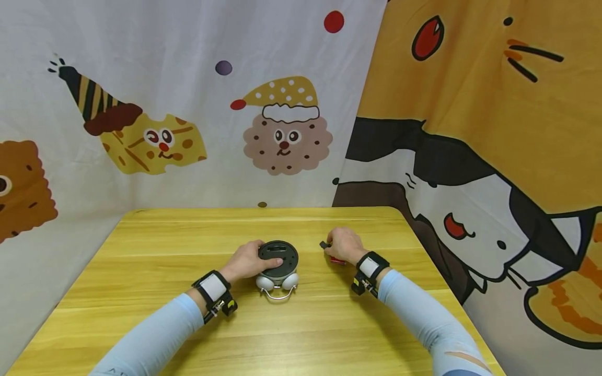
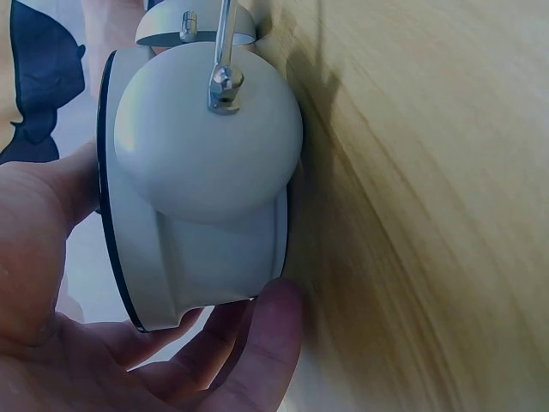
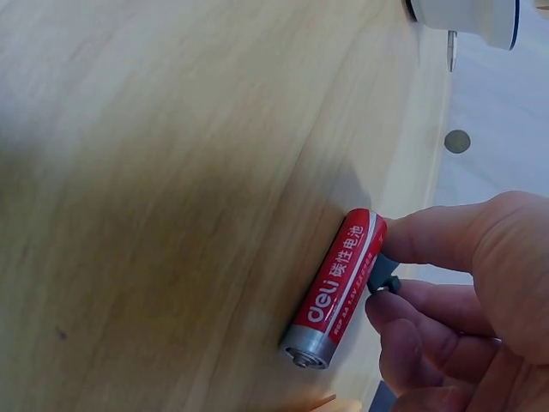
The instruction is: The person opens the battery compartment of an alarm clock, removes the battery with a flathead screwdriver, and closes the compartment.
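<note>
A twin-bell alarm clock [image 1: 278, 269] lies face down on the table, its black back up and its two white bells toward me. My left hand [image 1: 245, 261] grips it from the left, with the thumb across the back and the fingers around the rim; the left wrist view shows a white bell [image 2: 210, 133] close up. Farther right, my right hand [image 1: 345, 245] pinches a small black piece [image 1: 324, 244], mostly hidden by the fingers in the right wrist view. Just beside those fingers a red AA battery [image 3: 336, 287] lies on the wood.
The wooden table [image 1: 197, 230] has its far edge against a printed cloth backdrop [image 1: 178, 52]. More cloth hangs along the right side. A folding wire handle [image 1: 277, 296] sticks out from the clock's bells toward me.
</note>
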The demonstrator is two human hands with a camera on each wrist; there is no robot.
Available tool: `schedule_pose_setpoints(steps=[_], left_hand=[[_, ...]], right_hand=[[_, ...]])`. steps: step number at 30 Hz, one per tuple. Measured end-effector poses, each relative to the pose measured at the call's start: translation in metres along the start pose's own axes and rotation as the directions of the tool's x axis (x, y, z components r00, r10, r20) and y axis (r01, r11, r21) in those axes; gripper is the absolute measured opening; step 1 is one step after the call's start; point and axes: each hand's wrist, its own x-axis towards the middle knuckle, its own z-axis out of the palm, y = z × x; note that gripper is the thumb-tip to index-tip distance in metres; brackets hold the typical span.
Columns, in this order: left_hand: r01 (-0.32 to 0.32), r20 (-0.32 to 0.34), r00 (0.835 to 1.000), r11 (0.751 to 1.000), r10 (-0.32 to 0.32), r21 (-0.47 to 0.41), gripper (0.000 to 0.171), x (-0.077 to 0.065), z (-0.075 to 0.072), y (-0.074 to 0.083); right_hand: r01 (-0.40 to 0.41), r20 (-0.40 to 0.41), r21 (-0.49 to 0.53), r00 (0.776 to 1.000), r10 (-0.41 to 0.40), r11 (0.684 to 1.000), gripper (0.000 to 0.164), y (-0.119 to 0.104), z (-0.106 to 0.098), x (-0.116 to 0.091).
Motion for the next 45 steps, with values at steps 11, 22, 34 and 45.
schedule_pose_setpoints(steps=[11,22,34,45], left_hand=[[-0.004,-0.002,1.000,1.000,0.004,0.003,0.092,-0.0003,0.0009,-0.0020],[-0.002,0.001,1.000,1.000,0.002,0.002,0.090,-0.0020,-0.0001,0.0005],[0.002,0.003,1.000,1.000,-0.002,0.007,0.088,-0.0019,-0.0003,0.0008],[-0.003,0.000,1.000,1.000,0.003,0.009,0.089,-0.0019,-0.0006,0.0012]], right_hand=[[0.004,-0.006,0.013,1.000,-0.004,1.000,0.024,0.0016,0.0034,0.0028],[0.007,-0.036,0.022,0.999,-0.006,1.000,0.015,0.0000,0.0042,0.0032],[0.026,-0.069,0.019,0.997,-0.025,0.999,0.012,-0.0020,0.0032,-0.0016],[0.048,-0.076,0.022,0.996,-0.046,0.999,0.009,-0.0008,0.0031,-0.0016]])
